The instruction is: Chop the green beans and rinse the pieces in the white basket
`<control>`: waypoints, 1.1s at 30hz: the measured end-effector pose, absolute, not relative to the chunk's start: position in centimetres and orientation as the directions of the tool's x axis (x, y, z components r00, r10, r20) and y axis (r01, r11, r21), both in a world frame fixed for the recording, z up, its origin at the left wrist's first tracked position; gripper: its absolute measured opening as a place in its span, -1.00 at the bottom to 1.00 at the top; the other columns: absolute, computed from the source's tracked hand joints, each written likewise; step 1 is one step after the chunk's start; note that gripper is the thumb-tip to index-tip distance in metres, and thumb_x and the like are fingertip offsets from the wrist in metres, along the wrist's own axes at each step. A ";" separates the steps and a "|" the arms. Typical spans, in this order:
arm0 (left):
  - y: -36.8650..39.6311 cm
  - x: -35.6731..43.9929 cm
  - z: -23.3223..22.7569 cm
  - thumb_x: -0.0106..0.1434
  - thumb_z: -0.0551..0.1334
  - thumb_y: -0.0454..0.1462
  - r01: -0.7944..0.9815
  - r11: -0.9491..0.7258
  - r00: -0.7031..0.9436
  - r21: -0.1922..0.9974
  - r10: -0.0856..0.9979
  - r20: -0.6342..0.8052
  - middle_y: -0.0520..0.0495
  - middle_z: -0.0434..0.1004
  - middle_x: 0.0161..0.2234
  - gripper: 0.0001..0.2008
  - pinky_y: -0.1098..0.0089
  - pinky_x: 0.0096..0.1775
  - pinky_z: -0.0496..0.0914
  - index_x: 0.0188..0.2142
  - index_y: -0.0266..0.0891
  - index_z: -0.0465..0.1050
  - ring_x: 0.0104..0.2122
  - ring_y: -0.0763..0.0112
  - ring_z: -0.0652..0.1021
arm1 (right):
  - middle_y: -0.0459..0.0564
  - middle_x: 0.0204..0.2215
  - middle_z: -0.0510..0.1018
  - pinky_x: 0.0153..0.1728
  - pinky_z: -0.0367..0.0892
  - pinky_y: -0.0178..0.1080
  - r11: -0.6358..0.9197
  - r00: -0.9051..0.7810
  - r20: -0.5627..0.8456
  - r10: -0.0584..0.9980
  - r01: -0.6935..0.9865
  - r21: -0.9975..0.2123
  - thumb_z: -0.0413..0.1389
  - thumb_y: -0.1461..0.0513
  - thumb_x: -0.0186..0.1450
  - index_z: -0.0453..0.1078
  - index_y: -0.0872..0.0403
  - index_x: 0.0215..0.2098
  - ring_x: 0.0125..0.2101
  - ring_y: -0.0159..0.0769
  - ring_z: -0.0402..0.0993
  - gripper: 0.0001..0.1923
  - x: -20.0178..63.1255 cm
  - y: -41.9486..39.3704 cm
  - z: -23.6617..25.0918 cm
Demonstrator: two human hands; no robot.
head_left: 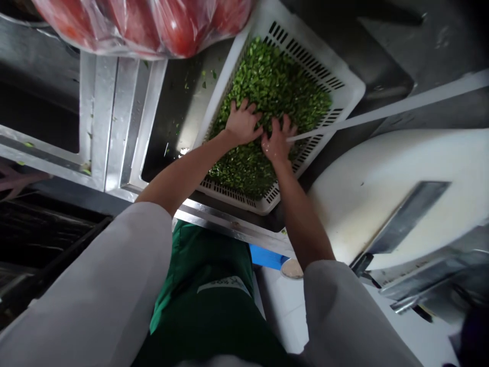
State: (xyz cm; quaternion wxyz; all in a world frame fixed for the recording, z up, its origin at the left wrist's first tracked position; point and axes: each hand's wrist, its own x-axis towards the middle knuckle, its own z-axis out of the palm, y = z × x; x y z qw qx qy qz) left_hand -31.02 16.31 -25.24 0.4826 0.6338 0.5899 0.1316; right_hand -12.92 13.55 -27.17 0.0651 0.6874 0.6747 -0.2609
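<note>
Two hands: left hand (242, 124) and right hand (278, 140), fingers spread flat, gripping nothing.
Under them: chopped green vegetable pieces (275, 84).
Container: white slotted plastic basket (346, 89) in steel sink (171, 107).

The basket's (346, 84) walls are hemming in both hands (260, 132); a tomato bag (153, 25) is overhanging the far side, a cleaver (405, 219) lying right.

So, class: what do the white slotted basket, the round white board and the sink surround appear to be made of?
White slotted basket: probably moulded plastic, matte, with evenly spaced vent slots. Round white board: likely plastic, smooth and lightly stained, though that is uncertain. Sink surround: apparently stainless steel, a grey brushed sheen with folded edges.
</note>
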 end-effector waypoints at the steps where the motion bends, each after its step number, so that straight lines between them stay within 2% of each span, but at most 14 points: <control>1: 15.3 -31.1 -25.3 0.33 0.39 -0.20 0.587 0.196 0.252 0.786 0.878 -0.407 -0.19 0.49 0.34 -0.68 -0.26 0.56 -0.33 0.07 -0.05 0.68 0.55 -0.25 0.02 | 0.28 0.58 0.06 0.40 0.06 0.56 -0.075 -0.047 -0.456 0.889 0.966 -0.246 0.04 0.05 0.51 0.26 0.06 0.51 0.54 0.35 -0.06 -0.34 -13.2 12.4 -26.9; 3: 12.9 -31.2 -25.5 0.30 0.39 -0.17 0.525 0.267 0.212 0.808 0.879 -0.427 -0.12 0.41 0.44 -0.53 -0.22 0.56 -0.28 0.21 0.00 0.63 0.60 -0.16 -0.05 | 0.28 0.60 0.03 0.40 0.02 0.59 -0.081 -0.029 -0.466 0.885 0.974 -0.214 0.01 0.09 0.50 0.22 0.07 0.55 0.55 0.36 -0.12 -0.31 -14.0 9.8 -26.4; 5: 10.3 -31.3 -25.6 0.35 0.33 -0.14 0.538 0.281 0.212 0.795 0.867 -0.451 -0.09 0.24 0.55 -0.40 -0.24 0.55 -0.31 0.37 -0.01 0.50 0.62 -0.10 -0.13 | 0.28 0.62 -0.02 0.40 0.00 0.59 -0.093 -0.011 -0.476 0.879 0.977 -0.194 -0.02 0.12 0.48 0.16 0.07 0.59 0.57 0.36 -0.19 -0.27 -14.9 7.2 -26.2; 8: 7.4 -31.4 -25.8 0.42 0.22 -0.13 0.584 0.235 0.250 0.777 0.859 -0.448 -0.10 0.01 0.63 -0.33 -0.23 0.53 -0.44 0.50 -0.05 0.35 0.64 -0.05 -0.17 | 0.26 0.63 -0.05 0.42 -0.01 0.55 -0.110 0.004 -0.491 0.871 0.976 -0.188 -0.03 0.14 0.47 0.10 0.08 0.62 0.59 0.33 -0.27 -0.23 -15.9 4.4 -26.6; 11: 6.8 -31.3 -26.1 0.46 0.17 -0.13 0.637 0.205 0.276 0.743 0.840 -0.468 -0.16 -0.07 0.64 -0.31 -0.22 0.52 -0.50 0.54 -0.09 0.27 0.63 -0.05 -0.13 | 0.31 0.61 0.00 0.41 0.02 0.53 -0.143 0.023 -0.516 0.856 0.971 -0.194 -0.01 0.14 0.46 0.08 0.09 0.63 0.58 0.33 -0.22 -0.21 -16.2 4.0 -27.1; 15: 9.0 -31.2 -25.6 0.43 0.21 -0.17 0.722 0.198 0.272 0.663 0.800 -0.535 -0.22 0.04 0.61 -0.29 -0.32 0.52 -0.40 0.54 -0.09 0.26 0.62 -0.13 -0.07 | 0.36 0.57 0.10 0.37 0.11 0.55 -0.145 -0.013 -0.571 0.821 0.962 -0.231 0.04 0.12 0.44 0.14 0.11 0.59 0.51 0.37 -0.02 -0.22 -14.8 6.5 -26.7; 18: 11.7 -31.5 -24.9 0.39 0.25 -0.23 0.739 0.203 0.289 0.643 0.766 -0.574 -0.36 0.32 0.48 -0.43 -0.38 0.51 -0.16 0.38 -0.17 0.51 0.55 -0.31 0.15 | 0.28 0.56 0.12 0.42 0.16 0.44 -0.106 -0.061 -0.518 0.854 0.952 -0.286 0.03 0.16 0.44 0.32 0.09 0.49 0.49 0.28 0.06 -0.33 -12.8 9.2 -25.5; 20: 13.9 -31.8 -24.7 0.41 0.23 -0.23 0.707 0.230 0.271 0.669 0.786 -0.556 -0.44 0.48 0.33 -0.55 -0.33 0.50 -0.01 0.23 -0.25 0.63 0.47 -0.37 0.30 | 0.25 0.56 0.13 0.47 0.10 0.40 -0.101 -0.050 -0.437 0.898 0.944 -0.315 0.01 0.16 0.46 0.36 0.10 0.46 0.51 0.22 0.03 -0.37 -11.9 11.3 -24.9; 22: 16.6 -31.9 -25.0 0.44 0.22 -0.19 0.634 0.240 0.228 0.735 0.850 -0.474 -0.42 0.50 0.31 -0.57 -0.26 0.52 0.02 0.21 -0.28 0.63 0.47 -0.34 0.31 | 0.22 0.58 0.10 0.49 -0.02 0.42 -0.106 -0.029 -0.359 0.933 0.931 -0.349 0.00 0.12 0.50 0.30 0.10 0.50 0.55 0.20 -0.09 -0.36 -11.8 13.7 -25.0; 25: 20.4 -31.8 -26.0 0.42 0.25 -0.17 0.558 0.140 0.219 0.818 0.926 -0.308 -0.20 0.27 0.52 -0.47 -0.18 0.57 -0.16 0.35 -0.16 0.52 0.59 -0.19 0.05 | 0.12 0.62 0.01 0.50 -0.18 0.46 -0.064 -0.063 -0.280 0.958 0.905 -0.421 0.02 0.05 0.54 0.18 0.03 0.57 0.59 0.13 -0.32 -0.32 -13.1 17.5 -26.3; 28: 22.8 -31.6 -27.5 0.37 0.29 -0.22 0.552 0.075 0.252 0.830 0.934 -0.252 0.08 0.09 0.60 -0.36 -0.14 0.58 -0.39 0.43 0.02 0.43 0.64 0.01 -0.16 | 0.08 0.63 0.02 0.51 -0.32 0.44 0.001 -0.149 -0.269 0.952 0.875 -0.483 0.00 -0.01 0.60 0.13 0.01 0.60 0.61 0.04 -0.44 -0.32 -14.5 20.0 -28.3; 31: 22.7 -31.5 -28.9 0.36 0.28 -0.24 0.527 0.065 0.246 0.847 0.943 -0.226 0.12 0.02 0.62 -0.32 -0.04 0.55 -0.56 0.47 0.01 0.39 0.64 0.10 -0.20 | 0.10 0.64 -0.03 0.50 -0.42 0.45 0.013 -0.167 -0.288 0.943 0.882 -0.471 -0.03 0.01 0.63 0.10 0.02 0.62 0.62 0.06 -0.48 -0.34 -15.0 19.9 -29.6; 33: 21.1 -31.6 -29.2 0.38 0.27 -0.23 0.514 0.057 0.227 0.856 0.953 -0.200 0.11 -0.03 0.62 -0.32 0.02 0.54 -0.59 0.49 -0.04 0.37 0.64 0.11 -0.20 | 0.11 0.65 -0.07 0.50 -0.37 0.48 -0.008 -0.132 -0.307 0.943 0.910 -0.415 -0.04 0.02 0.63 0.08 0.01 0.63 0.62 0.12 -0.48 -0.33 -15.0 18.3 -29.9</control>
